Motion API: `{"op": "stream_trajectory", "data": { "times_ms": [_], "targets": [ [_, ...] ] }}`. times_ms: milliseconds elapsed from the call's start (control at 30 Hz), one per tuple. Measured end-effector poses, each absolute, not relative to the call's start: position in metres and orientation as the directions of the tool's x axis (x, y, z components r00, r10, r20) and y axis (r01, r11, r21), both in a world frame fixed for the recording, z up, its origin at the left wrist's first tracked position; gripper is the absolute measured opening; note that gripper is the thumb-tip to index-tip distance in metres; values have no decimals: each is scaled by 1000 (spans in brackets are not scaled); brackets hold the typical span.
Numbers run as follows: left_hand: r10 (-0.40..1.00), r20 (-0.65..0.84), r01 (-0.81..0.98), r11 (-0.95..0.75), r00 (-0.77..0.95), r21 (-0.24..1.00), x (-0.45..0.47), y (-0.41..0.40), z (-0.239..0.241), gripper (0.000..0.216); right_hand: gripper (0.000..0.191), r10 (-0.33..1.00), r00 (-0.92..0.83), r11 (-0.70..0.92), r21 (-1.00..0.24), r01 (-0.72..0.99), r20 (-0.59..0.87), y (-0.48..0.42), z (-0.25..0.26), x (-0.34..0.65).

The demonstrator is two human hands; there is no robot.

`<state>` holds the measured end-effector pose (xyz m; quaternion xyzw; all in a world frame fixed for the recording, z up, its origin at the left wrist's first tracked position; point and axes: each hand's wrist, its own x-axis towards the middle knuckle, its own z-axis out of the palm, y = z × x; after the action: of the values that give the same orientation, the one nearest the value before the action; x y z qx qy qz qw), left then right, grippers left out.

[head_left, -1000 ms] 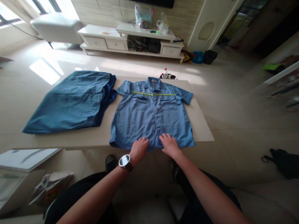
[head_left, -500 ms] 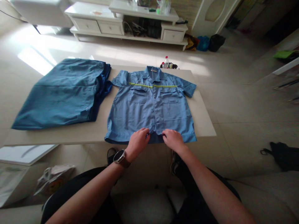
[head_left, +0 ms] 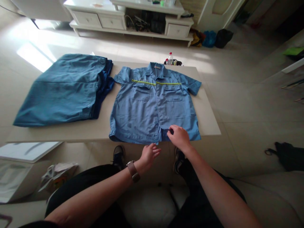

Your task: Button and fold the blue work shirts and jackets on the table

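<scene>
A blue short-sleeved work shirt [head_left: 136, 109] with a yellow stripe across the chest lies face up, collar away from me. My right hand [head_left: 179, 136] pinches the lower edge of its right front panel, which is lifted and folded back near the middle opening. Just below the bottom corner of the left panel is my left hand [head_left: 149, 155], palm turned inward and fingers apart. Its fingertips reach the hem; whether they touch it is unclear. A brown-strapped watch [head_left: 133, 171] is on my left wrist.
Left of the shirt, a pile of folded blue garments [head_left: 61, 91] covers part of the pale table [head_left: 209, 120]. Bottles [head_left: 171, 58] show past the table's far edge. A white cabinet [head_left: 111, 23] stands farther back. At lower left is a plastic bag [head_left: 58, 175].
My left hand has let go of the hem and moved down and slightly right. My right hand has risen a little, folding the panel's lower edge upward. The view has shifted slightly.
</scene>
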<state>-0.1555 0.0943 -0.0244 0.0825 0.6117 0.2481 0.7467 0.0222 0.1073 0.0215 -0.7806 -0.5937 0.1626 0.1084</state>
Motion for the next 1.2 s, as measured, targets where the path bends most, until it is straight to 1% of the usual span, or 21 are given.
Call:
{"op": "stream_trajectory", "data": {
  "times_ms": [167,367,433,567,733,933,1033,1100,1200],
  "targets": [
    [519,-853,-309,820,46,482,-153,104,-28,26,14,970,223,-243,-395,886,-96,101,22,19],
    [596,-800,-345,767,72,541,-147,109,-33,38,14,980,193,-189,-454,871,-40,105,21,15],
    [644,-762,-321,738,73,593,-146,111,-36,40,13,984,176,-164,-494,854,-23,110,21,13],
    [762,-644,-240,638,63,732,-143,121,-36,45,13,990,140,-127,-618,776,-28,118,22,9],
    [879,-470,-151,477,81,866,-141,133,-26,38,15,985,162,-150,-710,688,-50,123,24,8],
    [936,-341,-45,346,92,937,-140,134,-18,29,11,975,194,-201,-804,560,-108,125,24,10],
    [943,-323,-1,324,82,946,-140,135,-13,24,13,971,210,-213,-819,533,-116,124,25,9],
    [936,-341,-9,343,84,939,-140,136,-9,21,15,967,236,-216,-812,542,-99,124,26,10],
    [885,-459,-97,464,75,880,-138,135,-5,24,15,940,341,-205,-793,573,3,125,28,15]
  ]
}}
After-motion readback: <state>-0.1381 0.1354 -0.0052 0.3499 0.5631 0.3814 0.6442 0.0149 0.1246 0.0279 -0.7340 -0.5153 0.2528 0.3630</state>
